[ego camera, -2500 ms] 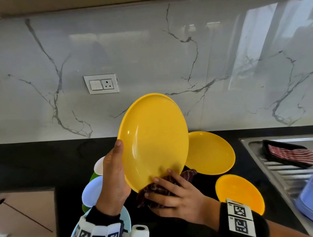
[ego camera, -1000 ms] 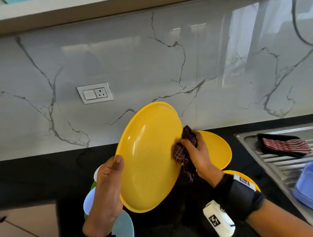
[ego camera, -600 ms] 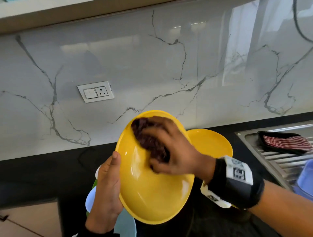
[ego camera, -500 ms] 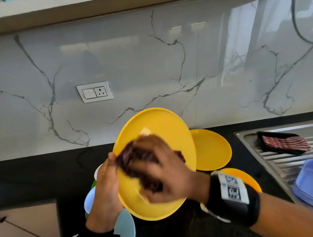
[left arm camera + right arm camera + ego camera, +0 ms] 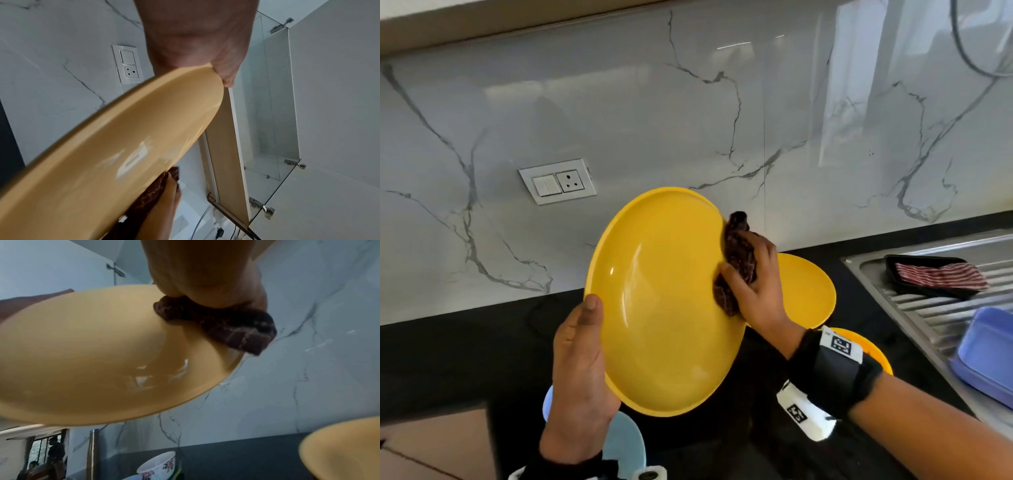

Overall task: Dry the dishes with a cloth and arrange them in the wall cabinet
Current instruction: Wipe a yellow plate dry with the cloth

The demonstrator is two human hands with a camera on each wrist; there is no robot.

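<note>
Drying step: left hand (image 5: 577, 370) grips the tilted yellow plate (image 5: 664, 305) at frame centre above the worktop (image 5: 448, 359); right hand (image 5: 760, 291) fingers pinch the dark cloth (image 5: 736, 260) over its right rim; next, probably wipe the back, then shelve.

Yellow plates (image 5: 808, 291) and sink tray (image 5: 928, 277) crowd the counter (image 5: 465, 359) at right.

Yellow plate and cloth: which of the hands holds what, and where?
Left hand grips the large yellow plate at its lower-left rim, thumb on the front face. Right hand holds the bunched dark cloth, pressed against the plate's right rim.
</note>
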